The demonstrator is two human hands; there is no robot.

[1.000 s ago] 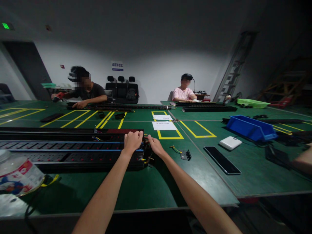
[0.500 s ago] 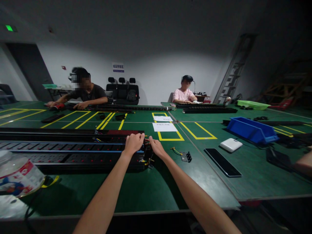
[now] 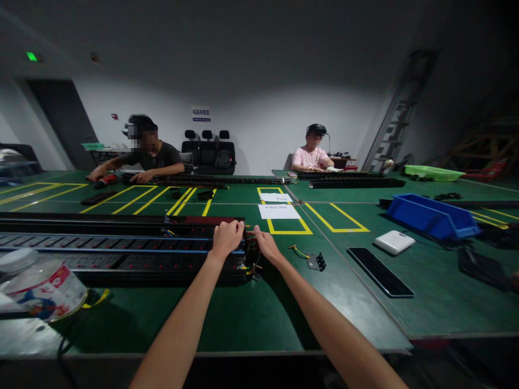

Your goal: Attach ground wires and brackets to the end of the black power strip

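Long black socket strips lie side by side on the green table, their right ends near the middle of the view. My left hand rests with curled fingers on the end of the rear strip. Just right of it, my right hand is closed at the strip's end, thumb up; a dark part and thin wires show between the hands, too small to make out. Yellow-green wires hang at the front strip's end. A small black bracket with a yellow-green wire lies to the right.
A clear jar stands at the left front. On the right lie a phone, a white box and a blue bin. White papers lie ahead. Two people sit across the table, one beside a red tool.
The whole view has shifted a little, so things appear slightly further right. Both hands remain at the strip's end. A hand at the far right edge has mostly left the view.
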